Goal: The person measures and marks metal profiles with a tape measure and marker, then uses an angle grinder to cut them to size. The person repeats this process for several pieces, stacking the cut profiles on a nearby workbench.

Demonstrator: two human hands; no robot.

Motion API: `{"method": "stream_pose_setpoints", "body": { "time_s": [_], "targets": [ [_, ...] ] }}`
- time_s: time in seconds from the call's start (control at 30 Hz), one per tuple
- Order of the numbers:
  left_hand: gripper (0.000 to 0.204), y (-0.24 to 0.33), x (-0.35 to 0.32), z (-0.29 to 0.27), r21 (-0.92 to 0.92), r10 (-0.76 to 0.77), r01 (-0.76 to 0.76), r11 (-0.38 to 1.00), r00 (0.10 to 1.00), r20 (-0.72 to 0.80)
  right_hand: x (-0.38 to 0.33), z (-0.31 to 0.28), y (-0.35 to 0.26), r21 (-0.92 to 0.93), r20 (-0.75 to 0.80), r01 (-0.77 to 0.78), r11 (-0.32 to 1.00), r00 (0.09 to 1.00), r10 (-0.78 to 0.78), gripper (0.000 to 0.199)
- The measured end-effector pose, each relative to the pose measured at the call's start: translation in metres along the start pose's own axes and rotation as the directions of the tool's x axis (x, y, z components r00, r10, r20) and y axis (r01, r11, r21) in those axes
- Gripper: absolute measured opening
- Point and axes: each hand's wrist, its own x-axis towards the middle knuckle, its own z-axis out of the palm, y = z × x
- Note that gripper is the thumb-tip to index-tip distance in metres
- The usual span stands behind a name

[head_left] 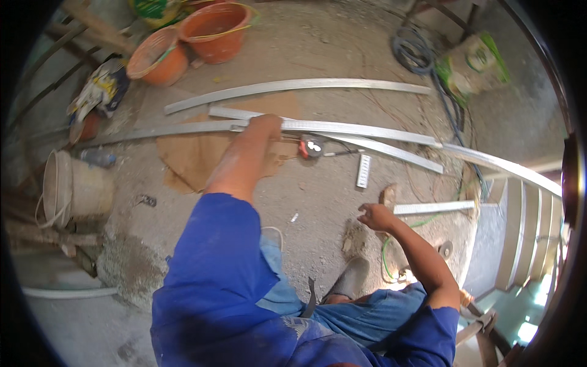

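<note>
My left hand (265,126) is closed on a long silver metal channel (361,131) lying across the floor; its fingertips are hidden. Other metal strips lie close by: one far strip (293,86) and one crossing under at an angle (391,154). A red and black tape measure (310,147) rests just right of that hand, with a dark, thin pen-like tool (344,152) beside it. My right hand (375,217) hovers over the floor with bent, parted fingers and holds nothing. Near it are a short slotted metal piece (364,171) and a shorter strip (434,207).
Orange buckets (215,37) stand at the far left, and a whitish bucket (61,189) lies tipped at the left. Flattened cardboard (189,162) sits under the strips. A coiled hose (413,52) and a green cord (386,257) are on the right, where steps (520,226) meet the floor's edge.
</note>
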Motion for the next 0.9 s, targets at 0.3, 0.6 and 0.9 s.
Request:
{"method": "stream_pose_setpoints", "body": {
  "time_s": [0.3,0.6,0.9],
  "targets": [
    [0.064,0.010,-0.007,-0.007,-0.023,0.056,-0.062,0.998,0.976,-0.209,-0.013,-0.001,0.011,-0.015,0.010,-0.083,0.996,0.996,0.083,0.044],
    [0.059,0.013,0.002,-0.009,-0.061,0.093,-0.109,0.992,0.972,-0.215,-0.001,0.011,0.023,-0.031,0.006,-0.024,0.999,1.000,0.025,0.045],
    [0.060,0.011,0.002,-0.008,-0.096,0.088,-0.115,0.989,0.965,-0.248,0.004,0.013,0.020,-0.020,0.025,-0.051,0.998,0.998,0.052,0.047]
  ]
}}
